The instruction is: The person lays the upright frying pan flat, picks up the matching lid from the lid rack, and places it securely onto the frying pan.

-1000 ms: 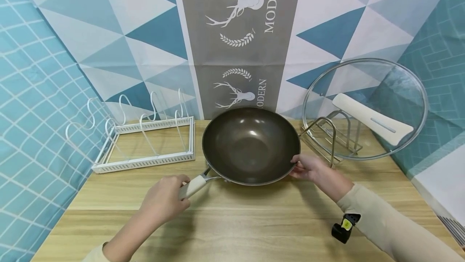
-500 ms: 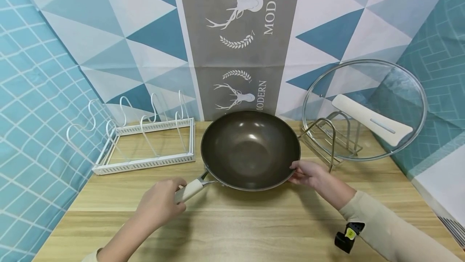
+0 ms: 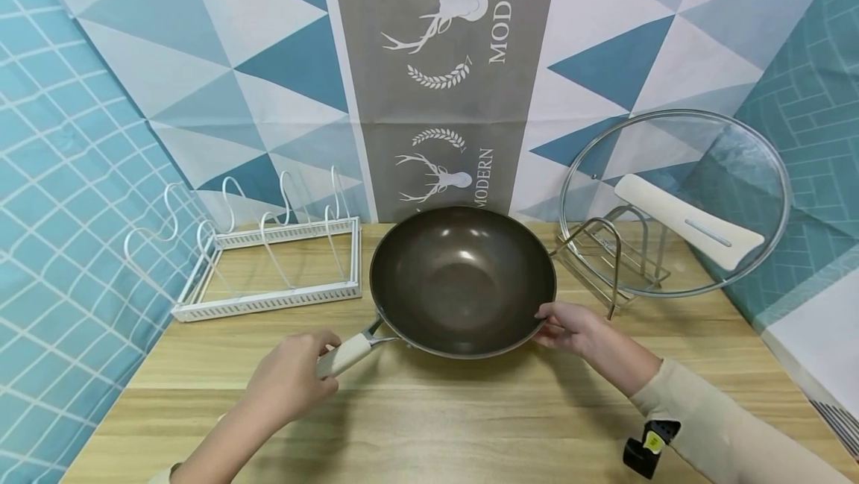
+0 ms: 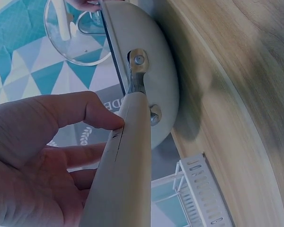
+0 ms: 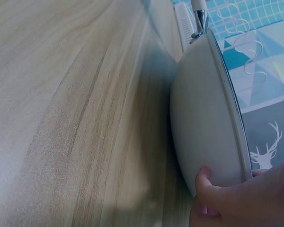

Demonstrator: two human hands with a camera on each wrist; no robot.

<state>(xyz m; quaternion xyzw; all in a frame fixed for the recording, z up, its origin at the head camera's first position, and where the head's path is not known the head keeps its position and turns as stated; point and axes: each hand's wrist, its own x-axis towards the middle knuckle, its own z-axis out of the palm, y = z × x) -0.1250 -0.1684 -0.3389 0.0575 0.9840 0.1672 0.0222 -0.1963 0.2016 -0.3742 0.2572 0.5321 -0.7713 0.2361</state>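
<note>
In the head view a wok (image 3: 463, 283) with a dark brown inside sits at the middle of the wooden table, in front of the patterned wall. Its pale underside (image 4: 151, 38) shows in the left wrist view. My left hand (image 3: 288, 376) grips the cream handle (image 3: 345, 356), which points toward the front left; the thumb lies along the handle's side. At the wok's right front rim, my right hand (image 3: 570, 326) pinches the edge, fingertips under the pale outer wall (image 5: 203, 113). Whether the base fully touches the table cannot be told.
A white wire rack (image 3: 268, 302) stands left of the wok. To its right, a brass-coloured wire stand (image 3: 614, 260) holds a large glass lid (image 3: 684, 141) with a cream handle, tilted upright. The wooden table (image 3: 436, 424) stretches in front; patterned cloth walls (image 3: 282, 44) enclose the back and sides.
The wok has shifted slightly toward me, and its handle has swung a little left. Both hands moved along with it, keeping their hold. Rack, stand and lid stayed put.
</note>
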